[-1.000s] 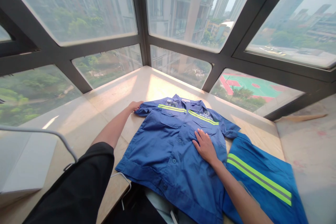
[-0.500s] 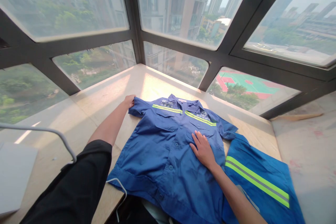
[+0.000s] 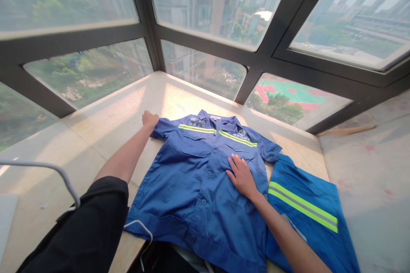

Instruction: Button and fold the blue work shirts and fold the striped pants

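A blue short-sleeved work shirt (image 3: pixel 179 175) lies front up on the pale sill, buttoned, with yellow-green stripes across the chest and its collar toward the windows. My left hand (image 3: pixel 149 118) is closed on the end of the sleeve at the left. My right hand (image 3: pixel 242 176) rests flat on the shirt front, below the right-side chest pocket, fingers stretched out. Beside the shirt on the right lies a brighter blue folded garment (image 3: pixel 307 183) with a wide yellow-green and grey band; my right forearm passes over part of it.
Dark window frames (image 3: pixel 198 45) rise behind the marble-like sill (image 3: pixel 96 136). A grey cable (image 3: pixel 60 171) arches at the left, near a white flat object (image 3: pixel 8 217). A thin white cord (image 3: pixel 145 228) crosses the shirt's lower left corner. A patterned wall (image 3: pixel 368 170) stands at the right.
My left hand has pulled the sleeve outward a little to the left, so it lies straighter. My right hand stays on the shirt front. The whole view has shifted slightly.
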`<control>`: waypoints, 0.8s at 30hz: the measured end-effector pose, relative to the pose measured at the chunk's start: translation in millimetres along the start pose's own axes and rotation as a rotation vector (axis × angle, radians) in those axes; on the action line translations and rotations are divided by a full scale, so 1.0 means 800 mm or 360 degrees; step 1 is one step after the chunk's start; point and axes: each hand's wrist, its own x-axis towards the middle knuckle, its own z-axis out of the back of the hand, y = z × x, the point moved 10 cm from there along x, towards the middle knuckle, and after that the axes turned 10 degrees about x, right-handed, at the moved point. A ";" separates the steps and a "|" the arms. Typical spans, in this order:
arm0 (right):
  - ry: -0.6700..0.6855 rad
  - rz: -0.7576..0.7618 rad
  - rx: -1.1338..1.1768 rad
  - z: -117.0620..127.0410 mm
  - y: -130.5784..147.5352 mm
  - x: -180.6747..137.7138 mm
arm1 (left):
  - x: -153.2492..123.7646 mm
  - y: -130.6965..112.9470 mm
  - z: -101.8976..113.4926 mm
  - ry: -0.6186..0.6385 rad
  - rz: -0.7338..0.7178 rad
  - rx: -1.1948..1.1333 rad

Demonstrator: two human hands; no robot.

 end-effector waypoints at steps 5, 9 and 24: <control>0.0030 -0.0015 0.0030 -0.002 0.000 0.001 | -0.051 -0.075 -0.026 -0.0075 -0.0637 0.0293; 0.0106 -0.0048 0.0160 -0.002 -0.007 0.005 | -0.131 -0.117 -0.132 0.0407 -0.1179 0.0635; -0.0150 -0.0176 0.0862 0.064 -0.055 0.173 | -0.229 -0.092 -0.290 0.0529 -0.1242 0.1080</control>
